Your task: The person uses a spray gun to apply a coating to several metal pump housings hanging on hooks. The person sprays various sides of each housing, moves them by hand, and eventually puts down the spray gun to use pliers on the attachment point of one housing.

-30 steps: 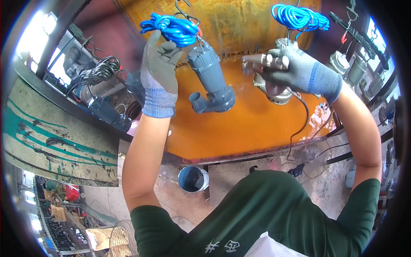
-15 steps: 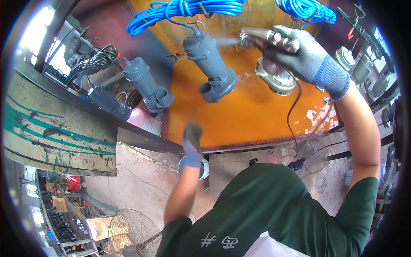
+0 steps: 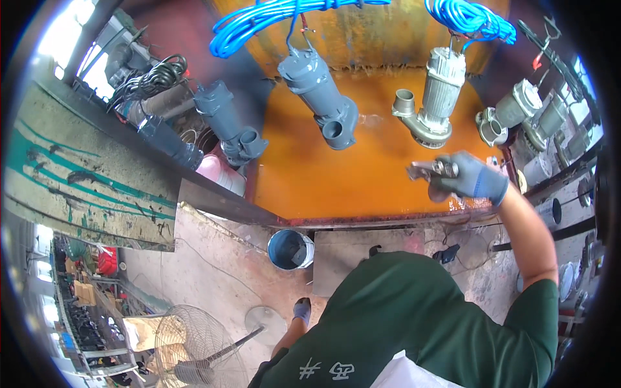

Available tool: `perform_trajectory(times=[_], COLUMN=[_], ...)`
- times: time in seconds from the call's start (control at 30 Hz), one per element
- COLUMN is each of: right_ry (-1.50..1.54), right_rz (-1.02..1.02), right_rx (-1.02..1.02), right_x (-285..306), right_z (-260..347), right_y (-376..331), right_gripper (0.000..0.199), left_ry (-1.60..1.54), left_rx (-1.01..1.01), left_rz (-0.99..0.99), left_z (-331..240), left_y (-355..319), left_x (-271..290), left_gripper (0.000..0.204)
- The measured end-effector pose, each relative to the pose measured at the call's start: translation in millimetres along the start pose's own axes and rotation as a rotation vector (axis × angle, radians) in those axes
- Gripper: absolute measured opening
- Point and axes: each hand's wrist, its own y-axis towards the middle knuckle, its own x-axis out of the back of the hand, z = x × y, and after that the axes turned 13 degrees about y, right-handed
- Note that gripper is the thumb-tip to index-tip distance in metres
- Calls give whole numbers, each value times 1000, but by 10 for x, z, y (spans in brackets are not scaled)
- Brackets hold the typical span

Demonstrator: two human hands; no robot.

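Note:
My right hand (image 3: 467, 176), in a grey glove with a blue cuff, is wrapped round a metal spray gun (image 3: 424, 171) whose nozzle points left. It hovers over the near right part of an orange-stained tray (image 3: 310, 187). Above and beyond the gun hangs a bare silver submersible pump (image 3: 444, 90). A blue-grey painted pump (image 3: 317, 90) hangs left of that one, tilted, its round outlet facing me. No spray mist shows at the nozzle. Low beside my body is my gloved left hand (image 3: 302, 309), small in view, its fingers too unclear to read.
Another grey pump (image 3: 223, 116) hangs at the left, and a silver pump (image 3: 517, 107) at the right. Coiled blue cables (image 3: 291, 22) hang above. A blue bucket (image 3: 290, 249) stands below the tray's near edge. A wire-cage fan (image 3: 194, 352) stands at lower left.
My right hand brought the spray gun down and nearer, away from the pumps, and the mist is gone. My left hand dropped back beside my body. The painted pump has turned.

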Motion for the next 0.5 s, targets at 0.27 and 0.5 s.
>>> perform_trajectory(times=[0.27,0.5], right_ry=[239,276], right_rz=[-383,-152], right_rx=[-86,-705], right_x=[-1017,-2154], right_z=[-4261,-5771], right_y=[-55,-981], right_gripper=[40,71], left_ry=[-404,99], left_rx=[167,-19], left_rz=[34,-65], left_z=[-98,-1231], left_y=[-313,-983], left_x=[-143,135], left_gripper=[75,67])
